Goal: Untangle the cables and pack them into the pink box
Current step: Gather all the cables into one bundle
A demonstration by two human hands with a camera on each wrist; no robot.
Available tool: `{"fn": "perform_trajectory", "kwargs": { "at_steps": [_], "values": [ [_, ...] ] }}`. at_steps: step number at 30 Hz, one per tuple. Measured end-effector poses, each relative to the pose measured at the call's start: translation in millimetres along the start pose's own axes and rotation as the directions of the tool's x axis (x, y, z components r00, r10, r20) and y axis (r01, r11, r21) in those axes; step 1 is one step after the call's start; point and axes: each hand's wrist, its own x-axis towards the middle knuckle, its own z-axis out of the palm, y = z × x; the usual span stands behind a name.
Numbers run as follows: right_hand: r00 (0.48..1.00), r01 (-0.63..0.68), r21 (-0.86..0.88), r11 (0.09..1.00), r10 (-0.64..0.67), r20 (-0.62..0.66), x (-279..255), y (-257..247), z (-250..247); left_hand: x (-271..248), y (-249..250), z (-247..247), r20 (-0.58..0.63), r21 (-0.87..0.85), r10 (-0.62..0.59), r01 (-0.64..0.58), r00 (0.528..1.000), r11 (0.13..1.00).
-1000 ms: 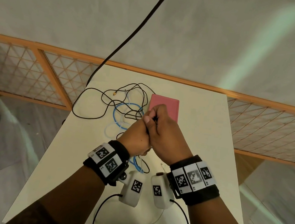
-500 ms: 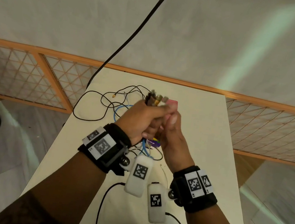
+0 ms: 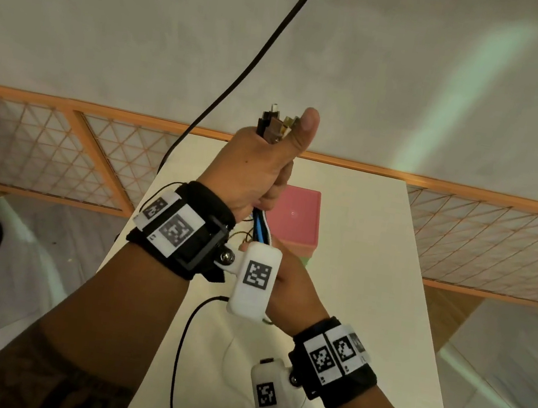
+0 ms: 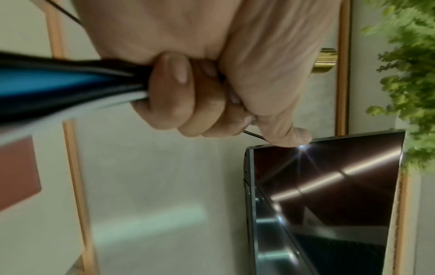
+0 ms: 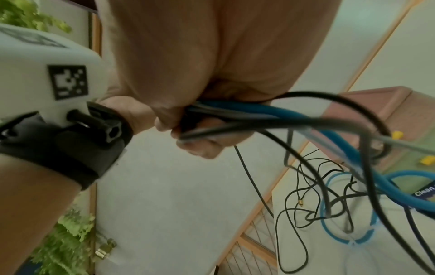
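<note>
The left hand (image 3: 259, 168) is fisted round the cables (image 3: 258, 230) just below their plugs; the right hand (image 3: 290, 286), lower, clasps the same bundle. The box (image 3: 297, 214) sits just beyond. Limp, light, snag-prone cords probably handle best gripped near the plugs.

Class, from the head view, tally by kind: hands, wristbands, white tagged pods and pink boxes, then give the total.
hands: 2, left hand and right hand, both gripping cables
wristbands: 2
pods: 2
pink box: 1
total: 7
</note>
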Motion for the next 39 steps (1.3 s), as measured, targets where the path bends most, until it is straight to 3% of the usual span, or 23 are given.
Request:
{"fn": "perform_trajectory", "kwargs": {
  "at_steps": [4,9,12,15,21,24,26,28,30,32,36,39],
  "values": [
    [0.992,-0.09,-0.122,0.988,0.1,0.078,-9,-3,4,1,-3,-2,-0.092,0.094,0.082,-0.073,0.992,0.993],
    [0.983,-0.081,-0.186,0.979,0.109,0.145,-25,0,-1,8,-11,-13,-0.246,0.226,0.18,-0.124,0.953,0.966],
    [0.983,-0.059,-0.264,0.963,0.103,0.155,-34,0,-9,10,-24,-23,-0.256,0.421,0.274,-0.148,0.927,0.895],
    [0.991,-0.057,-0.265,0.963,0.087,0.103,-40,1,-20,11,-36,-33,-0.246,0.502,0.302,-0.146,0.921,0.852],
    [0.998,0.021,-0.263,0.965,-0.036,-0.051,-25,-13,-28,1,-64,-27,-0.065,0.613,0.223,-0.137,0.973,0.778],
    [0.99,0.065,-0.314,0.947,-0.101,-0.099,-14,-22,-34,-5,-74,-25,0.063,0.608,0.103,-0.121,0.993,0.785],
    [0.984,0.08,-0.342,0.936,-0.128,-0.123,-6,-27,-37,-8,-83,-23,0.138,0.566,0.048,-0.118,0.989,0.816],
    [0.981,0.063,-0.366,0.928,-0.126,-0.151,1,-30,-39,-11,-90,-21,0.206,0.423,-0.046,-0.046,0.977,0.905],
    [0.978,0.032,-0.366,0.93,-0.105,-0.182,6,-33,-40,-14,-93,-19,0.325,0.27,-0.073,-0.018,0.943,0.963],
    [0.975,0.009,-0.346,0.938,-0.086,-0.206,9,-35,-40,-17,-91,-21,0.413,0.261,-0.069,-0.046,0.908,0.964],
    [0.959,-0.031,-0.226,0.974,-0.035,-0.281,14,-40,-44,-21,-83,-27,0.444,0.21,-0.033,-0.068,0.895,0.975],
    [0.961,-0.095,-0.08,0.992,0.07,-0.269,18,-43,-48,-24,-83,-27,0.429,0.174,-0.026,-0.054,0.903,0.983]
  ]
}}
